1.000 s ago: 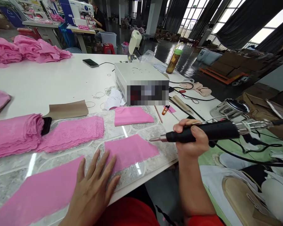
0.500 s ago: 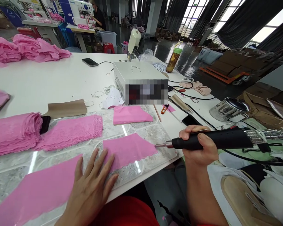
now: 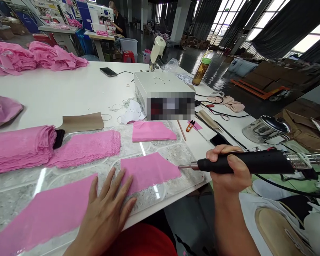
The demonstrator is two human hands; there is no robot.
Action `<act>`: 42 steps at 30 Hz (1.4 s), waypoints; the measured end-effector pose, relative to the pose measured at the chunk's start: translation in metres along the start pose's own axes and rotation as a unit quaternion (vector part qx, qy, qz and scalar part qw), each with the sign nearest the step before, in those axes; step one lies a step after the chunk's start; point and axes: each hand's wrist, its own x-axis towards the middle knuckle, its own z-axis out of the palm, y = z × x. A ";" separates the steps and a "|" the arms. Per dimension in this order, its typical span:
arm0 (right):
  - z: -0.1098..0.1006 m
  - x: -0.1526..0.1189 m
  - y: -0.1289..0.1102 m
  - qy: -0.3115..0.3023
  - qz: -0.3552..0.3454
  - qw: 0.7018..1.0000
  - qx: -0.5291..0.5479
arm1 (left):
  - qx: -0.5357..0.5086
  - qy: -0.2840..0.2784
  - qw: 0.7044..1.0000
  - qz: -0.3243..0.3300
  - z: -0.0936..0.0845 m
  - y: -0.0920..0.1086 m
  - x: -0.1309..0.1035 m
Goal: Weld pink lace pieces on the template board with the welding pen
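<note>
My left hand [image 3: 109, 202] lies flat with fingers spread. Its fingertips press on the left end of a cut pink fabric piece [image 3: 149, 172], on a clear-covered, marble-patterned mat [image 3: 173, 149]. My right hand [image 3: 230, 167] is wrapped round a black-handled tool [image 3: 245, 162] with a thin metal tip and a cable behind. That tip is at the right slanted edge of the piece; whether it touches the cloth I cannot tell. A larger pink fabric piece [image 3: 53, 209] lies left of my left hand, partly under it. Beyond the mat's middle sits a folded pink stack [image 3: 153, 131].
Piles of pink lace-edged fabric [image 3: 88, 147] lie at left. A grey box unit [image 3: 162, 83] stands behind, with black cables running right. Orange snips [image 3: 190, 126], a pencil [image 3: 181, 130], a phone [image 3: 108, 72], a lidded glass jug [image 3: 265, 129] and a bottle [image 3: 201, 71] are on the table.
The view has shifted slightly, so everything appears a little further right. Both hands and the tool tip keep about the same place on the pink piece.
</note>
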 end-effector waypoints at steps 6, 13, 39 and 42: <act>0.011 0.000 0.005 0.013 -0.003 1.000 0.008 | -0.001 0.002 1.000 -0.004 -0.001 0.001 0.000; 0.017 -0.002 0.009 0.008 0.002 1.000 0.008 | 0.007 0.001 1.000 -0.002 -0.001 0.000 0.000; 0.040 -0.002 0.023 -0.020 -0.004 1.000 0.006 | -0.006 0.009 1.000 -0.028 0.000 0.002 -0.002; 0.042 -0.002 0.024 -0.017 0.000 1.000 0.006 | -0.022 0.010 0.999 -0.039 0.000 0.002 -0.003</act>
